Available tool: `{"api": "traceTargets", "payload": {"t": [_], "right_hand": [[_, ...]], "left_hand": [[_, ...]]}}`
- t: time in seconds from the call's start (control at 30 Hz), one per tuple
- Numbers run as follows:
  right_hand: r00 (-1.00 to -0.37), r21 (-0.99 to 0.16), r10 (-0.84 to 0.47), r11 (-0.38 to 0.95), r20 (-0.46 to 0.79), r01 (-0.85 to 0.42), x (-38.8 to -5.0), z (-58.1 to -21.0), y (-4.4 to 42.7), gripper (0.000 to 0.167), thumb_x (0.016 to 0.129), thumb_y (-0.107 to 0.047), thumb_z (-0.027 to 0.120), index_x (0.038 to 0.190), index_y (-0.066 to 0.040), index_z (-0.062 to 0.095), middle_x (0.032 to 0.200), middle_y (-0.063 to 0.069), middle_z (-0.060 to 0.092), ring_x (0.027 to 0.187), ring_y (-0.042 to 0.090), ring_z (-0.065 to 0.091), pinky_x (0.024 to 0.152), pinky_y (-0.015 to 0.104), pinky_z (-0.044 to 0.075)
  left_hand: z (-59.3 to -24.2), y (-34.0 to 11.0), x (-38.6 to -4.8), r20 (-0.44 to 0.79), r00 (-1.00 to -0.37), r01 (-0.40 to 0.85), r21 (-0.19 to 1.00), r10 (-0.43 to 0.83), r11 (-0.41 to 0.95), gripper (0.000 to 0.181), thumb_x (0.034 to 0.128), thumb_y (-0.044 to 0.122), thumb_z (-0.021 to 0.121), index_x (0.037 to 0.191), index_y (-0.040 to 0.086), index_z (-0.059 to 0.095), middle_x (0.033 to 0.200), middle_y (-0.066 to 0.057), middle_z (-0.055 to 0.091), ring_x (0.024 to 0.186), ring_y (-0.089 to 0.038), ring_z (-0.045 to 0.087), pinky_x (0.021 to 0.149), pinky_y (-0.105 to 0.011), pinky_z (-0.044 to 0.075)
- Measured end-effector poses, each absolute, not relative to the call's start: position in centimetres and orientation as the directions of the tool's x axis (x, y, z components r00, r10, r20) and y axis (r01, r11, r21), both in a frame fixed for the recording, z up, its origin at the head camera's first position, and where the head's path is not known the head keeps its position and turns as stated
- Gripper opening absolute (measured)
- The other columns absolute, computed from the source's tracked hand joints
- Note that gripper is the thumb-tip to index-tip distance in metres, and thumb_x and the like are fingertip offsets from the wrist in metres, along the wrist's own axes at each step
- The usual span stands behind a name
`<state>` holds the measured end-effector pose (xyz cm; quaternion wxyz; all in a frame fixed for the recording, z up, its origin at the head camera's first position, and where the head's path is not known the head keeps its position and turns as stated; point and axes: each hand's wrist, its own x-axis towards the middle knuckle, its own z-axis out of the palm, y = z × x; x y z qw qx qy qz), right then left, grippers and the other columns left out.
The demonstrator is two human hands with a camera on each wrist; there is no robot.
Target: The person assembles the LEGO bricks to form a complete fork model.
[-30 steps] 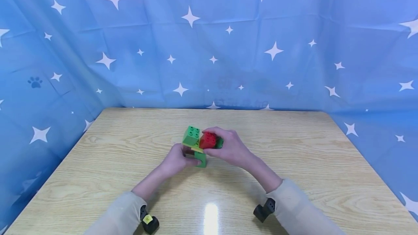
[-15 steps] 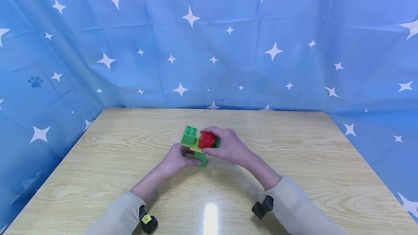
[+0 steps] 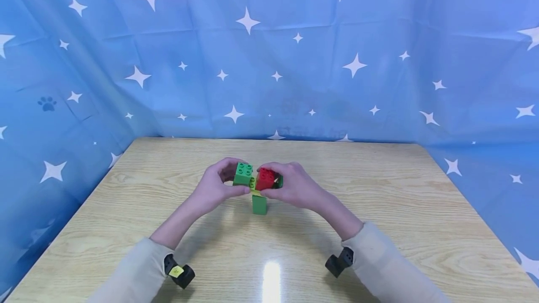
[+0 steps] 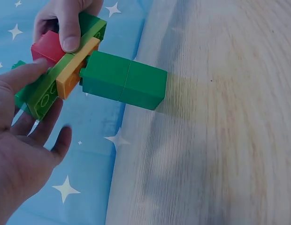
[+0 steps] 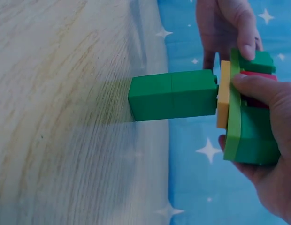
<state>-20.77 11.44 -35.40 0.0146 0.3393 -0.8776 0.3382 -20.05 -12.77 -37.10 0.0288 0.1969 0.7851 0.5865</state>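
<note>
A build of toy bricks stands upright on the table, on a column of two green bricks [image 4: 124,79]. Above the column lie a thin yellow-orange plate [image 5: 223,93] and a longer lime-green plate [image 5: 233,119]. On that plate sit a green brick [image 3: 243,174] at the left end, a red brick [image 3: 265,179] in the middle and a darker green brick [image 5: 258,136] at the right. My left hand [image 3: 212,187] grips the left end, thumb in front and fingers behind. My right hand [image 3: 290,186] holds the right end around the red and darker green bricks, partly hiding them.
The build rests on a light wood-grain table [image 3: 379,200]. A blue curtain [image 3: 294,92] with white stars hangs behind it and along both sides. Each wrist carries a small black camera, such as the left wrist camera [image 3: 180,272].
My left hand has moved up from the green column to the left end of the top plate. My right hand stays at the right end. The upper part has levelled slightly.
</note>
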Motion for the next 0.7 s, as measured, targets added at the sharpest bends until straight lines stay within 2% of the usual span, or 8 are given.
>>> {"api": "traceTargets", "payload": {"t": [0.1,0.23,0.5,0.7], "right_hand": [[-0.756,-0.559,-0.605,0.547,0.251,-0.623,-20.8,-35.3,11.3,0.049,0.085,-0.016,0.086,0.129,-0.005,0.066,0.106,0.003,0.073,0.089,0.017,0.067,0.077,0.031,0.06],[-0.737,-0.533,-0.628,0.546,0.251,-0.646,-20.9,-35.1,11.1,0.046,0.086,-0.016,0.085,0.127,-0.007,0.067,0.108,0.002,0.073,0.09,0.017,0.068,0.076,0.026,0.057],[-0.729,-0.545,-0.652,0.542,0.208,-0.64,-21.3,-34.7,11.1,0.046,0.086,-0.014,0.084,0.128,-0.006,0.067,0.101,-0.001,0.072,0.086,0.015,0.067,0.074,0.024,0.056],[-0.727,-0.536,-0.658,0.549,0.196,-0.642,-21.4,-34.5,11.1,0.045,0.086,-0.014,0.084,0.128,-0.006,0.067,0.1,-0.002,0.072,0.084,0.01,0.065,0.074,0.024,0.055]], "left_hand": [[-37.1,-12.5,-20.2,0.187,-0.916,0.281,0.931,0.354,0.235,0.051,0.082,0.001,0.084,0.127,0.003,0.059,0.116,-0.013,0.066,0.1,-0.028,0.065,0.084,-0.034,0.058],[-37.3,-12.2,-20.4,0.186,-0.909,0.285,0.93,0.374,0.232,0.049,0.0818,-0.002,0.083,0.124,0.003,0.058,0.116,-0.014,0.065,0.099,-0.028,0.064,0.083,-0.034,0.058],[-37.5,-12.0,-20.2,0.167,-0.911,0.27,0.933,0.378,0.239,0.046,0.0824,-0.001,0.083,0.123,0.005,0.063,0.117,-0.012,0.064,0.102,-0.029,0.064,0.086,-0.039,0.059],[-38.0,-11.7,-20.3,0.166,-0.918,0.259,0.938,0.359,0.229,0.047,0.0803,-0.003,0.085,0.12,0.005,0.062,0.115,-0.012,0.063,0.101,-0.027,0.064,0.086,-0.037,0.058]]}}
